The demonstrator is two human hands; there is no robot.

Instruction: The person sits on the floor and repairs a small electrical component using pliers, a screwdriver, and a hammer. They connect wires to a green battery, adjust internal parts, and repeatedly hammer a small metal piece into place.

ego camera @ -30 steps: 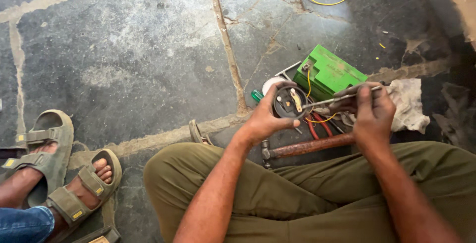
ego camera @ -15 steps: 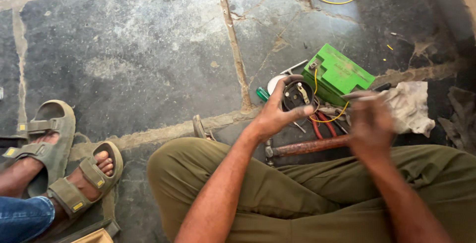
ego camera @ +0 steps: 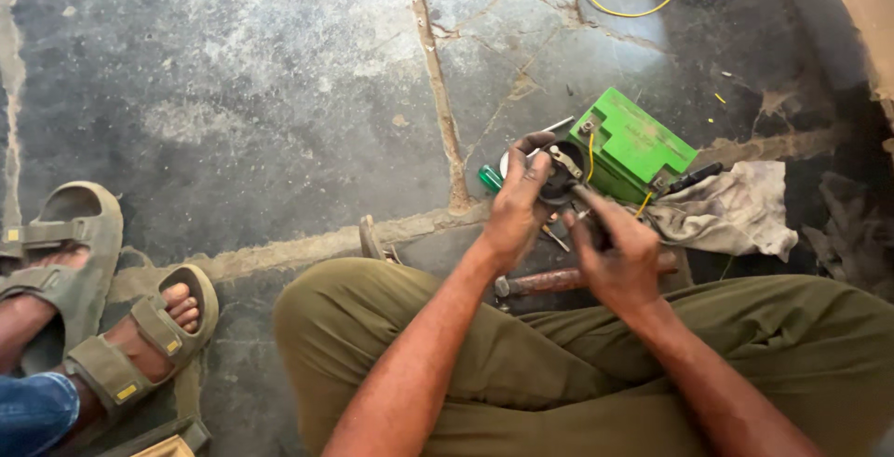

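Now | left hand [ego camera: 515,205] grips round black part [ego camera: 562,177] | right hand [ego camera: 616,250] closed just beside it

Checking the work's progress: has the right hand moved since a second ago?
Yes. The right hand has come down from the green box toward the lap.

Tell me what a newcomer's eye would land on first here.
The bright green box-shaped battery on the grey stone floor, right of centre, stands out most. Just before it, the left hand grips a round dark part while the right hand works at it. At far left, another person's sandalled feet rest on the floor.
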